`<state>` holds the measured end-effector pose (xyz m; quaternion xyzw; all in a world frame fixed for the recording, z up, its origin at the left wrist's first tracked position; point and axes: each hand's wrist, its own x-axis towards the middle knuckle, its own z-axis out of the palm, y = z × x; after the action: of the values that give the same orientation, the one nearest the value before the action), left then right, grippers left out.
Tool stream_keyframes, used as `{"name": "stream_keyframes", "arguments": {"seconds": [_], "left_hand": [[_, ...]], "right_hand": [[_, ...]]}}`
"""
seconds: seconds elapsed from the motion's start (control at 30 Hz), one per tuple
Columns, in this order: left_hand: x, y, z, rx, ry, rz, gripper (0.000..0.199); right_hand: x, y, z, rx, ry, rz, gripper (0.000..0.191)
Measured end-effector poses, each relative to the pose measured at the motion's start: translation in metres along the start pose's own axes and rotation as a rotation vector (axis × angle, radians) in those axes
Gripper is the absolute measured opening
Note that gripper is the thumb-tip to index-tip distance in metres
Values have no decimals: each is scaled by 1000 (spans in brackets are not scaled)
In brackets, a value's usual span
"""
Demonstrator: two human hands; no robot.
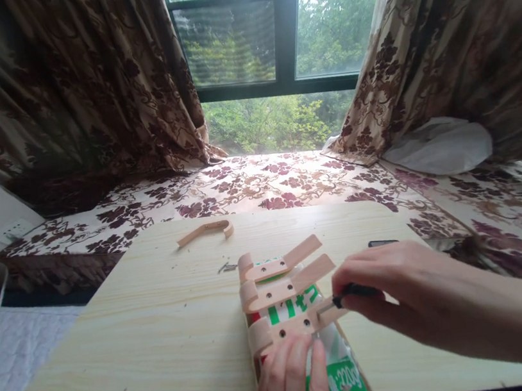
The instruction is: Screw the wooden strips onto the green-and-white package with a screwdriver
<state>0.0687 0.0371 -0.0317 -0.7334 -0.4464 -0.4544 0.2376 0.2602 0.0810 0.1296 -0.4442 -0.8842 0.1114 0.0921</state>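
Three pale wooden hooks (270, 294) lie side by side across a green-and-white printed package (348, 384), each with dark screw heads or holes in its flat part. My left hand (291, 379) rests on the package just below the nearest hook, fingers stretched out flat; its thumb is hidden. In my right hand (379, 279) is a screwdriver (359, 290) with a dark handle, gripped with closed fingers. Its thin shaft points left onto the right end of the nearest hook (294, 328). The exact contact of the tip is hard to make out.
A separate wooden hook (205, 228) lies near the far edge of the light wooden table (155, 340). Several small screws (227, 267) are left of the package. A dark flat object (383, 242) sits behind my right hand. Beyond is a flowered ledge (259, 183) under a window.
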Motion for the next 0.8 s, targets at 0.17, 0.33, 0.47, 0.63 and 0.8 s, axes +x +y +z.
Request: {"name": "stream_keyframes", "arguments": {"seconds": [0.17, 0.33, 0.47, 0.63, 0.8], "left_hand": [[-2, -4, 15, 5, -24, 75, 22], [-9, 8, 40, 19, 235, -48, 23], [-8, 8, 44, 34, 279, -66, 24], [-6, 6, 51, 47, 324, -34, 27], [-10, 5, 60, 65, 437, -51, 22]], "right_hand": [[15, -9, 5, -15, -44, -33, 16], [24, -18, 3, -68, -92, -28, 17], [26, -26, 5, -119, -82, -43, 16], [20, -31, 13, -185, -23, -34, 19], [16, -33, 22, -182, 43, -20, 19]]}}
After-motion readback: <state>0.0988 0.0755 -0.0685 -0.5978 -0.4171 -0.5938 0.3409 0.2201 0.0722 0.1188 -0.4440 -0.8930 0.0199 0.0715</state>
